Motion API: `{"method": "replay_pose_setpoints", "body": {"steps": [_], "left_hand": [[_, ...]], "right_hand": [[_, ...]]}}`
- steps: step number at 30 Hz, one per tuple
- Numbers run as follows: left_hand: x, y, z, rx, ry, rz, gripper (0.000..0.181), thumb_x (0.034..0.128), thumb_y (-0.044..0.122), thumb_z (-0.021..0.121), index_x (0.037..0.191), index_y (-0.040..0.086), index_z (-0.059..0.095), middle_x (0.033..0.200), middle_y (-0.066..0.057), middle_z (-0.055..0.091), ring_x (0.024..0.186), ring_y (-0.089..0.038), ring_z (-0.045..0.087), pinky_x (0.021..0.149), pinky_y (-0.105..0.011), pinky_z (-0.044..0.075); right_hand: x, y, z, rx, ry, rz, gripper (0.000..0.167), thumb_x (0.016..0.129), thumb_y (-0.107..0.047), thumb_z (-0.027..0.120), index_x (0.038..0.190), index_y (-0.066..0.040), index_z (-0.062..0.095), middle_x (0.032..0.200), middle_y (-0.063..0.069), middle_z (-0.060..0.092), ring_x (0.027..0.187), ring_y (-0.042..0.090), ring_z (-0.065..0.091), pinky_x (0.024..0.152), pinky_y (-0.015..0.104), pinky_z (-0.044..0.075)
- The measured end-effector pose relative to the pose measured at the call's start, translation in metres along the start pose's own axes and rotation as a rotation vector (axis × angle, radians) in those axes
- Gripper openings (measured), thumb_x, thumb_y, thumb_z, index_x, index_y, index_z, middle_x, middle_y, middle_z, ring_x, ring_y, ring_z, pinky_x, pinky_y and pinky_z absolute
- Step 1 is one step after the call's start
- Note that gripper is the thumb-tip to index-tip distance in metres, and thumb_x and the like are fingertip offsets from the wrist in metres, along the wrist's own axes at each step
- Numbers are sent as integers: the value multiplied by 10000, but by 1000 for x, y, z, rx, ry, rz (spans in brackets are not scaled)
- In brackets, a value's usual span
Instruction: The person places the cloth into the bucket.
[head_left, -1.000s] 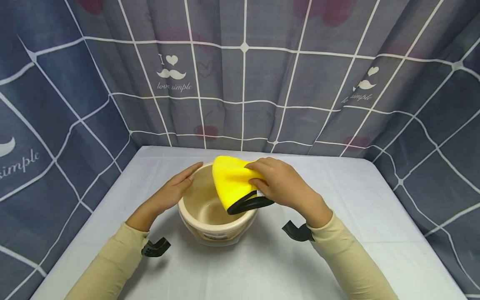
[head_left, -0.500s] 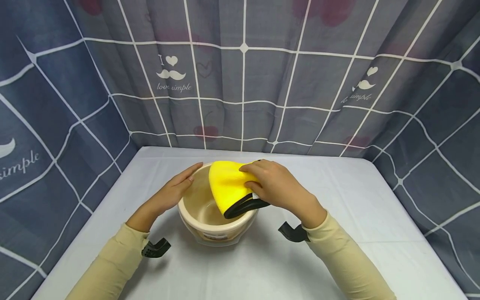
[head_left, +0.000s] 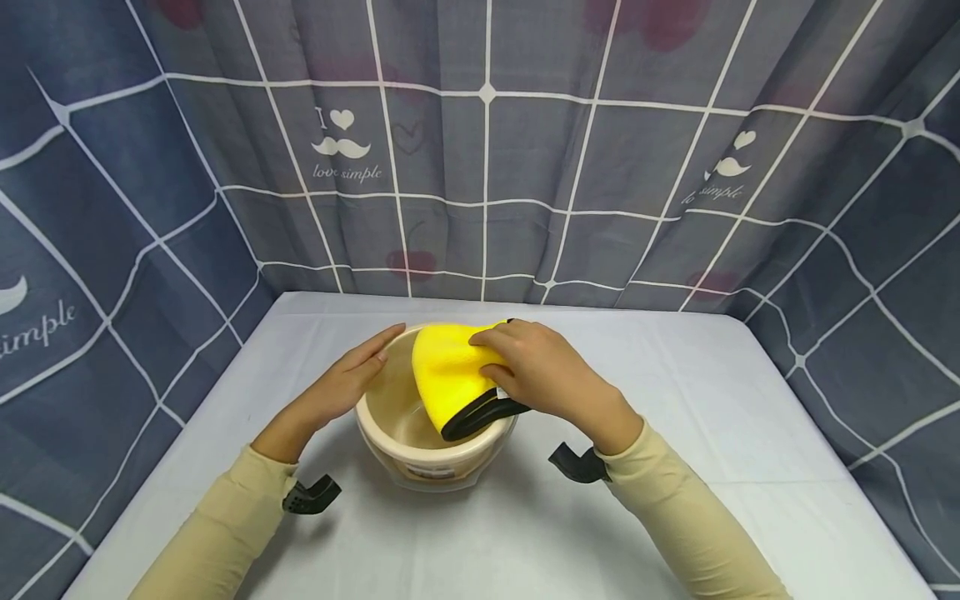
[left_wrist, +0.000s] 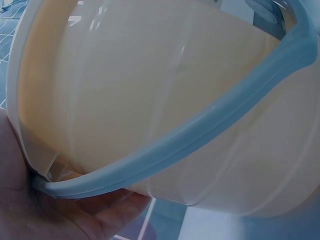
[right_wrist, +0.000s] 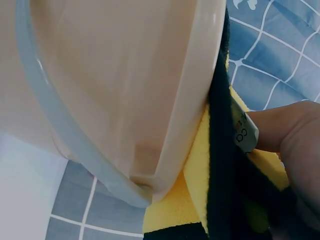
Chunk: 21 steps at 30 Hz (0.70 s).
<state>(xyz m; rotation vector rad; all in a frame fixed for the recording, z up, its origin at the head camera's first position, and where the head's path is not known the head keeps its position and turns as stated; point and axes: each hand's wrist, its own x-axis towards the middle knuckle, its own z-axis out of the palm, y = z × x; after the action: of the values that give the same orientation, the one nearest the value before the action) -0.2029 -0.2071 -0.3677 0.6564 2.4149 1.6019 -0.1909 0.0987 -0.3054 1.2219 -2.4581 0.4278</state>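
Observation:
A cream plastic bucket (head_left: 431,455) stands upright on the table, its blue-grey handle (left_wrist: 165,151) hanging down along the outside. My left hand (head_left: 348,382) rests on the bucket's left side and rim with its fingers fairly straight; in the left wrist view the palm lies by the handle's end. Between thumb and fingers, my right hand (head_left: 543,367) pinches a yellow cloth (head_left: 450,367) with a black edge. The cloth drapes over the bucket's right rim and partly covers the opening. A small white tag (right_wrist: 246,131) shows on it near the thumb.
White cloth covers the table (head_left: 645,517). A grey-blue curtain (head_left: 555,158) with white grid lines hangs behind and on both sides. Black curved mounts (head_left: 311,495) stick out from both wrists.
My right hand has moved left and slightly down with the yellow cloth, bringing it lower over the bucket's opening. The left hand and the bucket have stayed in place.

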Motion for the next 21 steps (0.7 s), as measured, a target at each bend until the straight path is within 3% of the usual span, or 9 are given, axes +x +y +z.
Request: {"method": "replay_pose_setpoints", "body": {"steps": [21], "left_hand": [[1, -1, 1, -4, -7, 8, 515, 1117, 131, 301, 1601, -17, 208, 1655, -217, 193, 1521, -394, 151, 1189, -574, 157]], "right_hand": [[10, -12, 4, -19, -76, -11, 336, 870, -112, 804, 1181, -35, 704, 1101, 84, 723, 980, 252, 668, 903, 392, 530]]}}
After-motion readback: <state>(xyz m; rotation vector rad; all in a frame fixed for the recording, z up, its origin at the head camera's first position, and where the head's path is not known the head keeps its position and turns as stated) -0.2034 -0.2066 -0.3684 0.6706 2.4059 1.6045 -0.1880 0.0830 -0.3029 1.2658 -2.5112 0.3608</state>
